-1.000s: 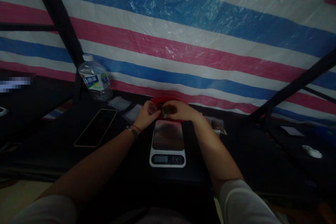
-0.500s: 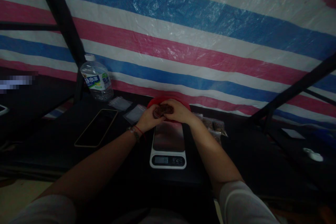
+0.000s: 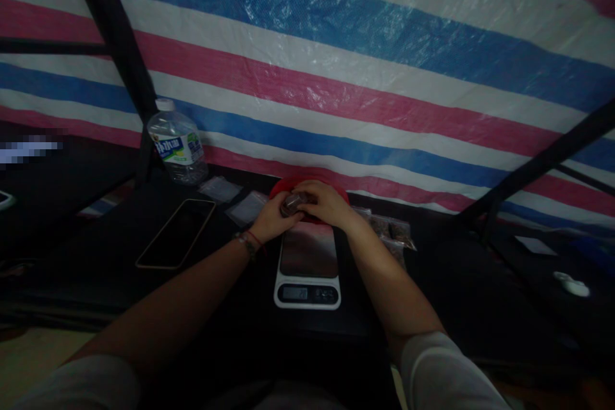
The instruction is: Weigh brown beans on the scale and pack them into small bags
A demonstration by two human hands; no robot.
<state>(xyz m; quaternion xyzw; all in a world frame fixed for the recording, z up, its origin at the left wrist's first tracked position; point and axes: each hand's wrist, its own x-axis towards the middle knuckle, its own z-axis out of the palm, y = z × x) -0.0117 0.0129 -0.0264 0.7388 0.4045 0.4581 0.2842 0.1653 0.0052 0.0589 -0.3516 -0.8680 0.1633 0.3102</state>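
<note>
My left hand (image 3: 269, 220) closes on the left side of a small clear plastic bag (image 3: 294, 204) with dark reddish-brown contents. From the other side my right hand (image 3: 331, 206) curls over the same bag, its thumb and fingers against it. Both hands are above the far end of a white kitchen scale (image 3: 308, 256), whose lit display seems to read 20. A red basin (image 3: 279, 186) stands just behind and is mostly covered by the hands. Part of the bag is hidden by fingers.
Flat clear zip bags (image 3: 247, 208) lie left of the hands, near a phone (image 3: 177, 234) and a large plastic bottle (image 3: 177, 144). Several filled bags (image 3: 400, 230) lie beyond my right forearm. A striped tarp (image 3: 336, 96) hangs behind, with dark metal bars (image 3: 113, 38) at the sides.
The bag has turned slightly between my fingers and now looks smoother and shinier. Both arms and the scale stay almost in place.
</note>
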